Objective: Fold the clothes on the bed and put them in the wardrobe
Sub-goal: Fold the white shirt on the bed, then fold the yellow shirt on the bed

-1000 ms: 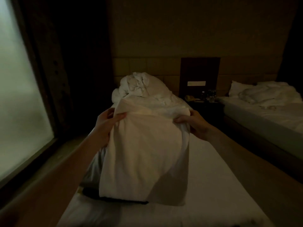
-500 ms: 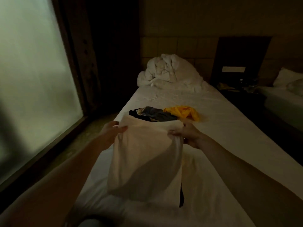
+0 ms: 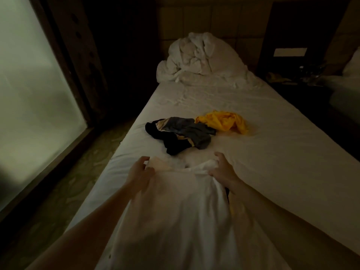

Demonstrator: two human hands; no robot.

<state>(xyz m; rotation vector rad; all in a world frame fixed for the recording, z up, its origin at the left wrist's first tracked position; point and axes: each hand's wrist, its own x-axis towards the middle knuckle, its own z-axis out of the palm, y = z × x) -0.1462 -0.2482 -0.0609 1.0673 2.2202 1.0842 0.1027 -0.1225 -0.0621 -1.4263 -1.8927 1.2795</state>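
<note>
The left hand point(image 3: 139, 172) and the right hand point(image 3: 222, 168) each pinch a top corner of a white garment point(image 3: 175, 211), the fingers curled into the cloth, and the garment lies spread down the near end of the bed point(image 3: 282, 152) toward the viewer. Bare sheet runs wide to the right of the right hand as far as the bed's right edge; on the left the mattress edge falls close beside the left hand, with patterned floor point(image 3: 64, 182) below it and a frosted window point(image 3: 29, 94) beyond. Just past the hands lie a crumpled dark garment point(image 3: 181, 135) and, touching its far right side, a yellow garment point(image 3: 224, 121); a bundled white duvet point(image 3: 202, 59) sits at the head. Half a second ago the white garment hung upright in the air between the hands; it now rests lowered onto the sheet. Its lower part is cut off by the frame, and the dim light hides what kind of garment it is.
</note>
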